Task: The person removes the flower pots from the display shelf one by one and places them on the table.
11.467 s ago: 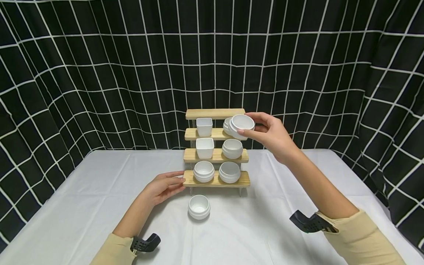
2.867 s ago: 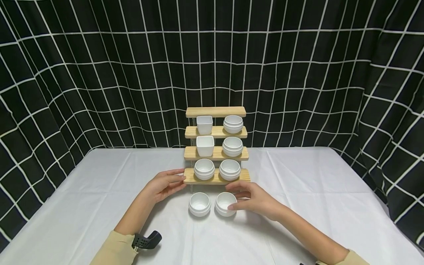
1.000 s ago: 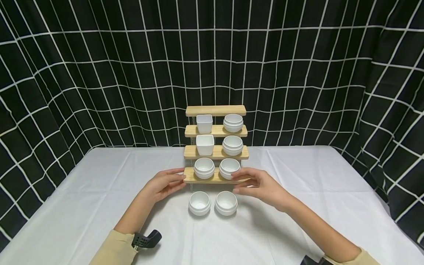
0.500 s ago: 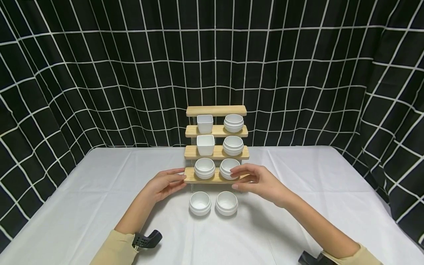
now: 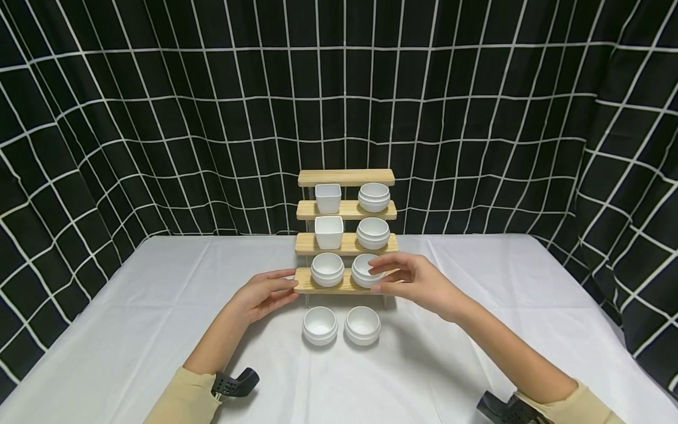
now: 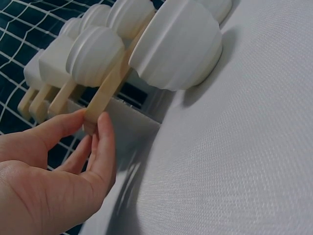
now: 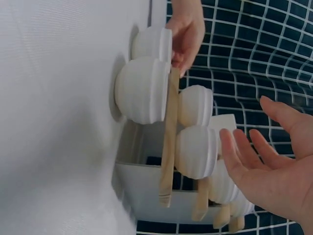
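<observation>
My left hand (image 5: 266,296) pinches the left end of the lowest wooden shelf (image 6: 105,95) of a tiered display stand, thumb and fingers on either side. My right hand (image 5: 428,288) hovers at the right end of that shelf, beside a round white bowl (image 5: 361,275). In the right wrist view its fingers are spread and loosely bent, apart from the bowl (image 7: 196,152). Another round bowl (image 5: 327,271) stands left of it on the same shelf. On the tablecloth in front stand a left round bowl (image 5: 320,327) and a right round bowl (image 5: 362,327).
The two middle shelves each carry a square cup (image 5: 329,234) at left and a round bowl (image 5: 373,234) at right. The top shelf (image 5: 346,177) is bare wood. White cloth (image 5: 450,365) covers the table; a black gridded curtain (image 5: 477,118) surrounds it.
The round bowl my right hand held high earlier now stands on the cloth beside the other one. Since then that hand has released it and risen to the lowest shelf. My left hand stays put.
</observation>
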Motion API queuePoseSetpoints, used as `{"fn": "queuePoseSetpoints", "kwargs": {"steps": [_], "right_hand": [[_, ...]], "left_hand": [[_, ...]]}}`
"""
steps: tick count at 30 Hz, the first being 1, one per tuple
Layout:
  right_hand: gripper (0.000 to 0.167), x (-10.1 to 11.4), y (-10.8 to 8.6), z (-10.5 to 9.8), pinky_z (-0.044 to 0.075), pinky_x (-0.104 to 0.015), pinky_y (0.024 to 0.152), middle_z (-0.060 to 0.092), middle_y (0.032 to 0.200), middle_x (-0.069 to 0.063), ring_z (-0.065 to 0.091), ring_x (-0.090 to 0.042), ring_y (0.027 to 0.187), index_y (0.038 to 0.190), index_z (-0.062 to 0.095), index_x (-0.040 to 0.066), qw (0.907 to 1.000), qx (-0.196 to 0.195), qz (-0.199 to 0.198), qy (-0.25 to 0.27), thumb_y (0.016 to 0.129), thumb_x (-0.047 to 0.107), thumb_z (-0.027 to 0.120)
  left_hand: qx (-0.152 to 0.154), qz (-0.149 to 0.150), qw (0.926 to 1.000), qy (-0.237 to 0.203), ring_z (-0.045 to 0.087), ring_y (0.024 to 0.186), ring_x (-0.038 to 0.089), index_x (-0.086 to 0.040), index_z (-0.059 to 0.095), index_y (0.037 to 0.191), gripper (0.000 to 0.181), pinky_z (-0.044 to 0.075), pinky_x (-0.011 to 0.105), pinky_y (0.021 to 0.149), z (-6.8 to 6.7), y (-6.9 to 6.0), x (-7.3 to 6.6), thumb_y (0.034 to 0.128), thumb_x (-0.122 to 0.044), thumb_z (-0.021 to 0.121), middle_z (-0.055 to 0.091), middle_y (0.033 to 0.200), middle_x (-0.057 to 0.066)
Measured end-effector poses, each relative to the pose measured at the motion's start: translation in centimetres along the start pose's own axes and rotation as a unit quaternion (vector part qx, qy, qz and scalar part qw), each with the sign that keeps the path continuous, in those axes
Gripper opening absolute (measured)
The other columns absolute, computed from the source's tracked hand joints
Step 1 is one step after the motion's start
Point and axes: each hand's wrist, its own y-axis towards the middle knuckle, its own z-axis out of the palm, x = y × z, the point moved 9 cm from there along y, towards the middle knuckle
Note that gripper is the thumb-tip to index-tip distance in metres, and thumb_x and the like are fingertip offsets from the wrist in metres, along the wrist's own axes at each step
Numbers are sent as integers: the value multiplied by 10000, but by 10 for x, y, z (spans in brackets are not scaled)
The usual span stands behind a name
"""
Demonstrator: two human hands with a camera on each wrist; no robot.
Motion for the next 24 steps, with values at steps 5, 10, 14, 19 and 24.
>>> {"fn": "queuePoseSetpoints", "kwargs": {"steps": [5,10,14,19,24], "right_hand": [[467,4,3,-3,635,-251,921,659,1324,-262,705,-313,1135,1374,603,-93,10000,-11,48,14,962,67,753],[474,11,6,-6,629,-231,909,664,1321,-257,715,-301,1127,1378,600,-93,10000,-33,46,-62,962,75,756],[466,18,9,-10,612,-208,911,666,1312,-269,723,-295,1112,1374,602,-98,9999,-39,-51,-148,963,64,752],[443,23,12,-14,601,-208,919,674,1315,-248,709,-290,1113,1363,619,-77,9995,-74,-68,-292,974,89,751],[457,25,16,-15,599,-232,958,675,1328,-236,704,-283,1144,1381,611,-68,9995,-93,20,-285,981,104,749]], "left_hand": [[-51,-28,10000,49,732,846,97,100,392,1566,563,657,206,852,0,0,0,1037,70,579,683,1052,109],[-91,-47,9999,65,730,844,99,98,400,1563,565,659,211,851,-1,0,0,1031,70,588,683,1050,108],[-117,-54,9999,75,730,850,107,98,402,1562,570,661,223,861,-1,1,1,1027,68,596,679,1070,121],[-133,-69,9998,102,727,859,107,94,403,1564,570,660,224,865,-1,0,1,1028,65,596,673,1092,127],[-127,-94,9998,138,727,860,98,89,397,1570,576,658,218,865,-1,-1,0,1032,56,598,675,1091,121]]}}
